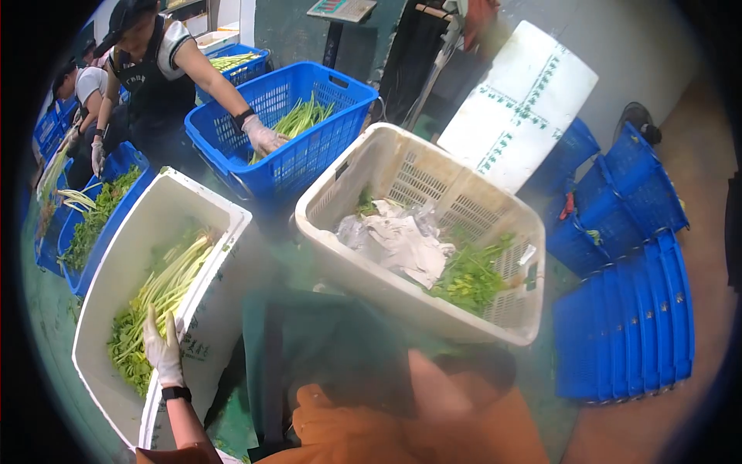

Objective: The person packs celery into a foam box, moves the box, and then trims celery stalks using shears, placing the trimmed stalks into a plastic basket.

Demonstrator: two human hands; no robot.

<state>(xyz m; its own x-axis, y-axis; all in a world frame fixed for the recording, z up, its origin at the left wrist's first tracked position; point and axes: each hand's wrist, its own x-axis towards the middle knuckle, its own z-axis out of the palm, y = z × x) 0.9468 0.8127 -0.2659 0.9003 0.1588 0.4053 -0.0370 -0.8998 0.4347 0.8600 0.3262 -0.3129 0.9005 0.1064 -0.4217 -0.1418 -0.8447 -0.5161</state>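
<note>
My left hand (164, 351), in a pale glove with a dark band at the wrist, reaches over the near wall of a white foam box (200, 200). Its fingers are extended and apart against leafy green stalks (168, 284), which look like celery. The stalks lie along the box, pale ends at the far side and leaves nearer me. My right hand is out of view; only a blurred patch of bare skin shows low in the middle. Before me stands a white plastic crate (417, 301) holding loose leaves (472, 278) and crumpled whitish wrapping (406, 238).
A co-worker's gloved hand (264, 136) reaches into a blue crate (232, 153) of green stalks. Another blue crate (136, 159) with leafy greens stands left. Stacked blue crates (626, 319) are at right, below a foam panel (522, 104) bearing writing. Another person works far left.
</note>
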